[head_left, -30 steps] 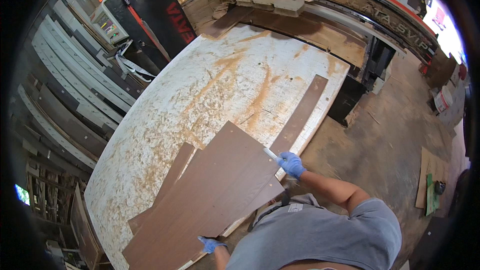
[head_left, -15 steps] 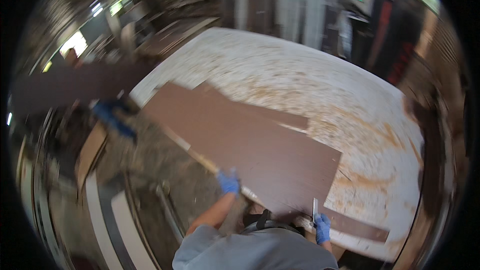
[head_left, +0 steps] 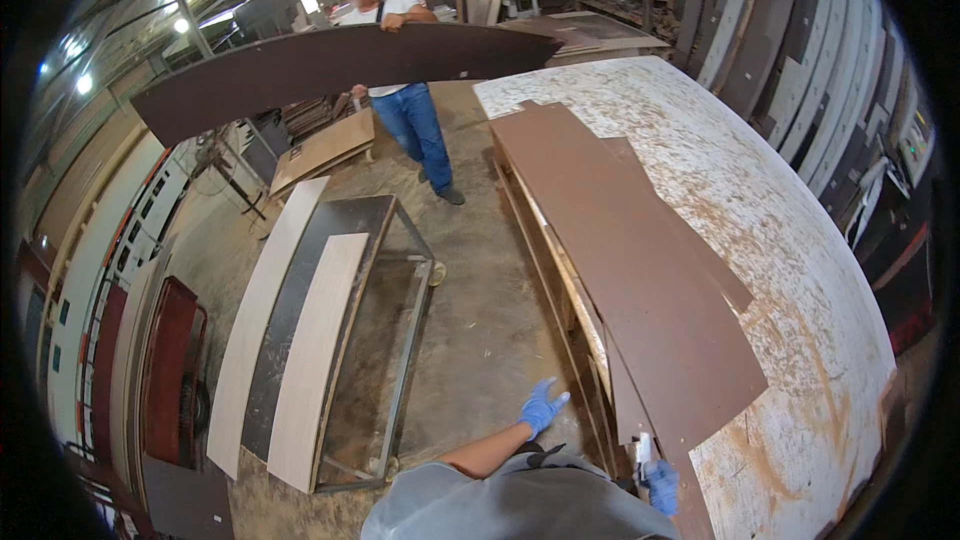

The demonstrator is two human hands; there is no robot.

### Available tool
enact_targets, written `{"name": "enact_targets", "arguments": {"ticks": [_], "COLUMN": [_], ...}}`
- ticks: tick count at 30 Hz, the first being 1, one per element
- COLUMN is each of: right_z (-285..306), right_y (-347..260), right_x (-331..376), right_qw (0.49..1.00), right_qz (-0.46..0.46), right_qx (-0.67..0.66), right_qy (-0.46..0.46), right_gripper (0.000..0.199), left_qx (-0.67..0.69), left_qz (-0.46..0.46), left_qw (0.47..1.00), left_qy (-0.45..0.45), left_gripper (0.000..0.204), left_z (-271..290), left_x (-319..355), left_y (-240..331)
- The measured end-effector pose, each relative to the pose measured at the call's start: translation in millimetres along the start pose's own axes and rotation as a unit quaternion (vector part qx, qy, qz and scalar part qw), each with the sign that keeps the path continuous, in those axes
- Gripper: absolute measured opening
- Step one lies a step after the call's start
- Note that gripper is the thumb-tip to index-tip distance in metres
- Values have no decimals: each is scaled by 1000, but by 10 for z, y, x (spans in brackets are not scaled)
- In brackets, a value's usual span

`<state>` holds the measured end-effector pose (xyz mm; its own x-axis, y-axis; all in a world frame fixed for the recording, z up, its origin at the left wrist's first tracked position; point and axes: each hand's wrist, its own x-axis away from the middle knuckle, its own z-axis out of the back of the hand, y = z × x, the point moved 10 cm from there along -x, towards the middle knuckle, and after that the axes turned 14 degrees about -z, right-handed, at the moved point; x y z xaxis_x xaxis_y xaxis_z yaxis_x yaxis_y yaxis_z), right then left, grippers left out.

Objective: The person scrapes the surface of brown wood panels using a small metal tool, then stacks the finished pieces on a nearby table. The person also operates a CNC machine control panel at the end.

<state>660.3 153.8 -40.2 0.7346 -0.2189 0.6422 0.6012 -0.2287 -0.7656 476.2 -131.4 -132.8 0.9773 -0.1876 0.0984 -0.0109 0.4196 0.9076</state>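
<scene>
Left hand (head_left: pixel 543 408): bottom centre, fingers spread, empty | right hand (head_left: pixel 660 486): bottom, right of centre, curled round pale tool (head_left: pixel 643 448) | brown panel (head_left: pixel 640 280): right of centre, on white worktop (head_left: pixel 805 350) | co-worker (head_left: pixel 415 125): upper left, holding dark board (head_left: pixel 330 68)

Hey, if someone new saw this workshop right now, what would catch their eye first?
Probably the long dark panel that a co-worker holds across the upper left. Next, the dusty white table on the right, with overlapping brown boards along its left side. At lower centre, the blue-gloved left hand is open and empty, while the right hand grips a small pale tool.
</scene>
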Motion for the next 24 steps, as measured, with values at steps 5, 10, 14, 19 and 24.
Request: {"name": "enact_targets", "arguments": {"ticks": [5, 10, 14, 19, 24], "right_z": [-54, -619, -856, -1319, -1928], "right_y": [-529, -1048, -1120, -1296, -1535], "right_x": [-422, -711, -1147, -1476, -1712], "right_qw": [962, 953, 922, 907, 930], "right_qz": [180, 199, 212, 262, 255], "right_qx": [161, 185, 267, 275, 244], "right_qy": [128, 138, 184, 182, 104], "right_gripper": [27, 26, 24, 24, 23], "left_qx": [-59, -87, -85, -45, 56], "left_qz": [116, 169, 156, 121, 208], "left_qw": [989, 978, 982, 992, 971], "left_qy": [-68, -87, -58, -2, 108], "left_gripper": [69, 67, 61, 58, 55], "left_z": [592, 1158, 1437, 1901, 1897], "left_x": [199, 464, 564, 744, 1242], "left_y": [-411, -908, -1665, -1803, -2674]}}
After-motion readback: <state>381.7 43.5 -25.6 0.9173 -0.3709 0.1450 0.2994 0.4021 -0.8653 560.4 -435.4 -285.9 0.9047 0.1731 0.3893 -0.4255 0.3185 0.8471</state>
